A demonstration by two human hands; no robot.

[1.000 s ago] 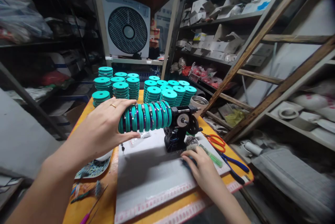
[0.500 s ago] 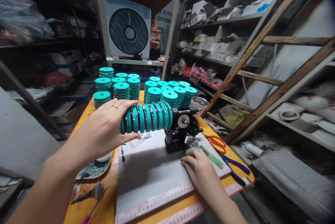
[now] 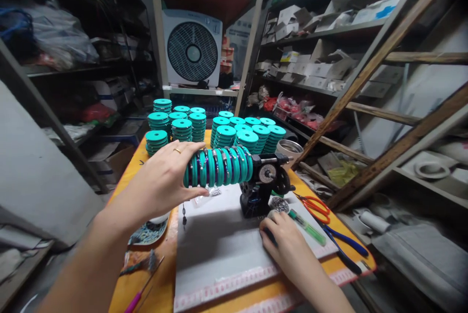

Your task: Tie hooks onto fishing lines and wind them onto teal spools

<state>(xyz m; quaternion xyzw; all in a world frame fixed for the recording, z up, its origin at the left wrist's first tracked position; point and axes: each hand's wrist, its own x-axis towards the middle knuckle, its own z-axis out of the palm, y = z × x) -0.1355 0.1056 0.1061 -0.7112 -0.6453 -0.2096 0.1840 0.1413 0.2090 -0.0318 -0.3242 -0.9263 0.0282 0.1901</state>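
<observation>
My left hand (image 3: 164, 181) is wrapped round the free end of a row of teal spools (image 3: 219, 166) held sideways on a black winding machine (image 3: 265, 186). My right hand (image 3: 287, 240) rests on the grey mat (image 3: 219, 249) right in front of the machine, fingers curled over a small dark object I cannot make out. A green pen-like tool (image 3: 309, 227) lies just to its right.
Stacks of teal spools (image 3: 215, 127) fill the back of the orange table (image 3: 146, 283). Orange-handled scissors (image 3: 314, 205) and blue-handled pliers (image 3: 347, 242) lie at the right edge. A metal cup (image 3: 288, 149), a patterned dish (image 3: 148, 232) and a box fan (image 3: 192, 49) on shelving are nearby.
The view has swung left, so everything sits further right in frame. My right hand has crept slightly nearer the machine's base. My left hand keeps its grip on the spool row.
</observation>
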